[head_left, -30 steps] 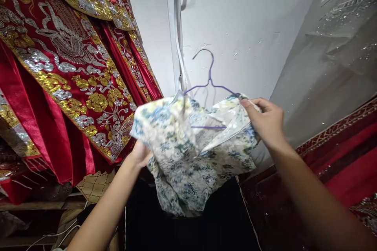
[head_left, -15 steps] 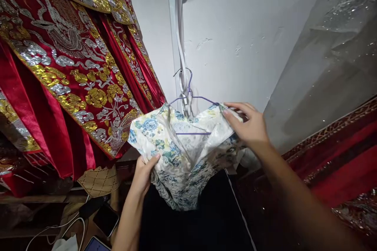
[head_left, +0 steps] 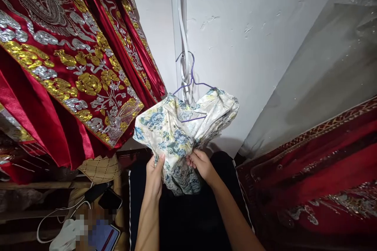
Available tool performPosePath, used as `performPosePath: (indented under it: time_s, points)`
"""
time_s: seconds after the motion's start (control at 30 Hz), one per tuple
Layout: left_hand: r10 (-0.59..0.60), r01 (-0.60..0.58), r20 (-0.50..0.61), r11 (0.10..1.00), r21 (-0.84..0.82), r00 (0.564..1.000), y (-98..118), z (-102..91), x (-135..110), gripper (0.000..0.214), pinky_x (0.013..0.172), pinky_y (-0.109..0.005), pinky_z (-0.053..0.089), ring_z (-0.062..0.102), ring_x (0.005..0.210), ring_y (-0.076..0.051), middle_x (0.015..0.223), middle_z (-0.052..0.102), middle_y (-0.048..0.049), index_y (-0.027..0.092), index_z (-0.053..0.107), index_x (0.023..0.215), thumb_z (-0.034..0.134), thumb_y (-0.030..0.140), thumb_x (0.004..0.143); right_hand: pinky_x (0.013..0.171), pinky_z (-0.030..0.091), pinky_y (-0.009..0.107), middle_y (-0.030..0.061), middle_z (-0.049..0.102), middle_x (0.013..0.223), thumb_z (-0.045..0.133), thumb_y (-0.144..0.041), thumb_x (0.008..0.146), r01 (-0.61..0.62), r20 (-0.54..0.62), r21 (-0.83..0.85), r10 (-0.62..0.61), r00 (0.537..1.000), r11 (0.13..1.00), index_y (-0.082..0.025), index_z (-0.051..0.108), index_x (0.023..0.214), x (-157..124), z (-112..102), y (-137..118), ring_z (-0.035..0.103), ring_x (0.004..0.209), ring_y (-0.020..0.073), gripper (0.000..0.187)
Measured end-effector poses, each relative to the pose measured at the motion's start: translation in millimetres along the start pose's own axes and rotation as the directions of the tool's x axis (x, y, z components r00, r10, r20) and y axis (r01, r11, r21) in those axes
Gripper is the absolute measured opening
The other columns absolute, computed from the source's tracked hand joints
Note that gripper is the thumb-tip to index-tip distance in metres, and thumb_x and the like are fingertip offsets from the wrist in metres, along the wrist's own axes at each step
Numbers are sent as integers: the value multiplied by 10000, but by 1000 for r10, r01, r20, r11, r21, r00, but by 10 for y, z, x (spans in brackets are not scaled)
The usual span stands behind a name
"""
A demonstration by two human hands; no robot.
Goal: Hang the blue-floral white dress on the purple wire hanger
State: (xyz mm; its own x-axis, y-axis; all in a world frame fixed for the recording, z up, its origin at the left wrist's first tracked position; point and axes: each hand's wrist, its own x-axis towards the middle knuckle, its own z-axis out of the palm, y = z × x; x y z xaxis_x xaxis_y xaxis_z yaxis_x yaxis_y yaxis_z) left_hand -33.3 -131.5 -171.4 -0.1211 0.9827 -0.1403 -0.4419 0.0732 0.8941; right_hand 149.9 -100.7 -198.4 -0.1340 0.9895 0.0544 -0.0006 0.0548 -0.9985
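Observation:
A white garment with a blue, green and yellow floral print (head_left: 173,125) hangs on a purple wire hanger (head_left: 193,80). The hanger's hook is at a white strap (head_left: 183,39) running down the wall. My left hand (head_left: 155,174) grips the garment's left side, thumb on top of the cloth. My right hand (head_left: 202,164) is closed on the fabric at the front, just below the neckline opening; its fingertips are partly tucked into the folds. Below my hands, the lower part of the garment bunches over my dark-clothed lap.
Red costumes with gold and silver embroidery (head_left: 88,82) hang at left. More red embroidered cloth (head_left: 324,172) lies at right under clear plastic sheeting (head_left: 297,90). At lower left are a phone with a lit screen (head_left: 107,237), a dark phone (head_left: 110,200), white cable and tissue (head_left: 66,237).
My right hand has let go of the garment's right shoulder and moved down to the front below the neckline. My left hand keeps its hold on the side. The view has shifted slightly.

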Motion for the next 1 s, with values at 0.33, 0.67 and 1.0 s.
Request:
performPosePath:
  time_s: [0.33,0.67,1.0]
  points:
    - [550,-461,-29,727,509,835,-571,176,-83,265,1081,-398,399,566,1207,-285,1200,631,-98,253,695,1071,740,314,817,533,442,398,43,549,508,546,-476,921,-88,75,-19,89,993,996,-293,611,613,-301,-14,-89,527,483,234,363]
    - [415,-473,232,719,509,880,-808,400,-57,139,742,-339,454,584,781,-237,800,606,-59,244,668,793,620,334,888,394,262,242,-16,513,469,640,-493,843,35,-138,81,-23,990,996,-196,611,630,214,-295,-1150,372,400,93,366]
    - [435,-605,434,671,428,789,15,695,264,280,823,-328,470,603,873,-208,937,649,-52,224,655,1143,678,273,869,426,308,215,3,582,520,563,-357,924,318,-54,2,-317,947,948,-168,656,714,452,-221,-1956,418,422,76,297]
